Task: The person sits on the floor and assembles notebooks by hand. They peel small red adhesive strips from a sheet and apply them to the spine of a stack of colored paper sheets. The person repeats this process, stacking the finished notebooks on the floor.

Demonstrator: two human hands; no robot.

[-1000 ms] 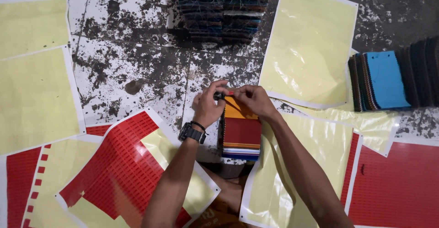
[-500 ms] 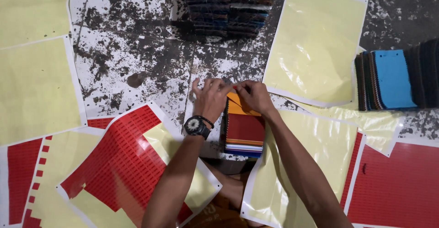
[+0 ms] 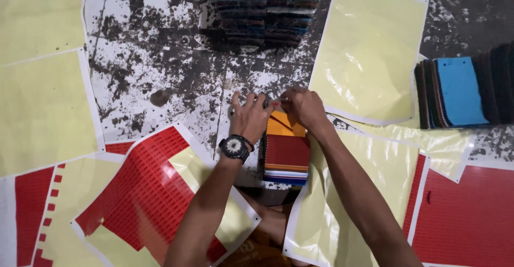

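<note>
The stack of coloured swatch cards (image 3: 286, 152) sits on the floor right in front of the person, between the two forearms, an orange card on top at the far end and a dark red one stepped below it, with white and blue edges showing at the near end. It looks like a thick bundle of thin sheets: each leaf light and bendy, I'd guess, but the whole pile fairly firm and a bit weighty. The layers look liable to slide over one another, so a hold from both long sides or flat underneath would suit it better than a pinch at one corner.

The left hand (image 3: 250, 116), with a black wristwatch (image 3: 234, 146), rests at the stack's far left corner, fingers spread apart and pressing down. The right hand (image 3: 302, 106) is at the far edge, fingertips drawn together on something small and reddish there; what it is, I cannot tell.

Around them the stained concrete floor (image 3: 160, 74) is littered with pale yellow backing sheets (image 3: 369, 47) and red sticker sheets (image 3: 144, 192) with rows of small cut-outs. A second pile of swatches with a blue card on top (image 3: 460, 93) lies well apart to the right, and a dark stack (image 3: 262, 10) sits further ahead.
</note>
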